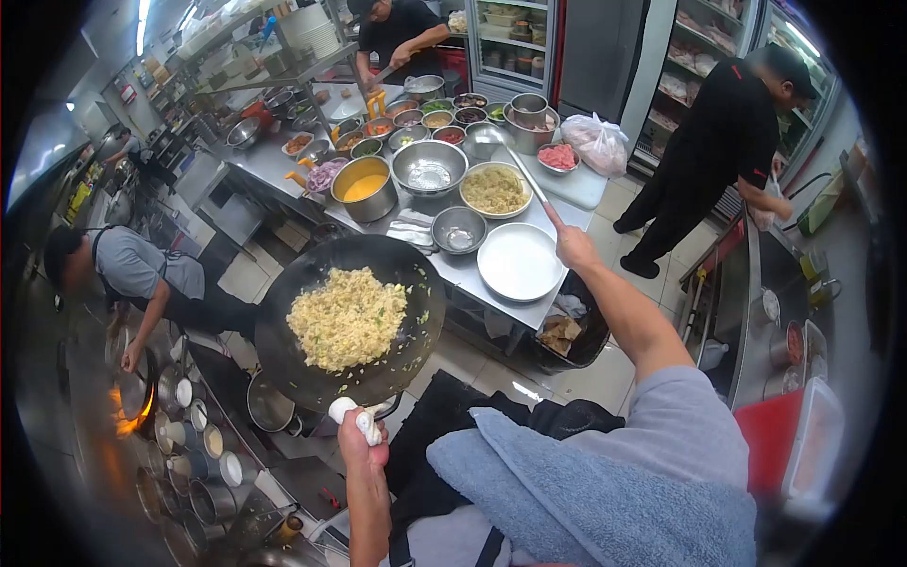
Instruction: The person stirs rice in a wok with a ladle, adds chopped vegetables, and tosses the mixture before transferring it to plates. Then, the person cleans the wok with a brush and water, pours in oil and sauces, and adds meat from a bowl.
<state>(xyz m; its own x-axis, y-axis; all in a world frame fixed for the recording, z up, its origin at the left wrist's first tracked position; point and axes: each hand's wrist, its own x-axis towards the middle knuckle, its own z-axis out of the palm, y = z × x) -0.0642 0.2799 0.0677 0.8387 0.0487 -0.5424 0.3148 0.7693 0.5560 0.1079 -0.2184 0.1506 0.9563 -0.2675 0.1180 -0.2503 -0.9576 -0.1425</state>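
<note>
My left hand [363,446] is closed round the wok's handle, with a folded white cloth [355,416] between palm and metal. The dark wok [420,283] is held up, off any stove, with yellow fried rice [348,319] with green bits heaped inside. My right hand [576,248] grips the wooden end of a long ladle [529,180], its metal bowl reaching over the prep table. Below that hand lies a round white plate [520,262] near the table's edge. A white bowl of shredded, noodle-like food [495,188] sits just behind it.
The steel table [453,269] carries a pot of yellow liquid [364,187], metal bowls [430,168] and several ingredient containers. Under its corner stands a bin [567,331]. One co-worker [151,274] is at a flaming stove on the left, another [723,142] at the right, a third [397,38] behind.
</note>
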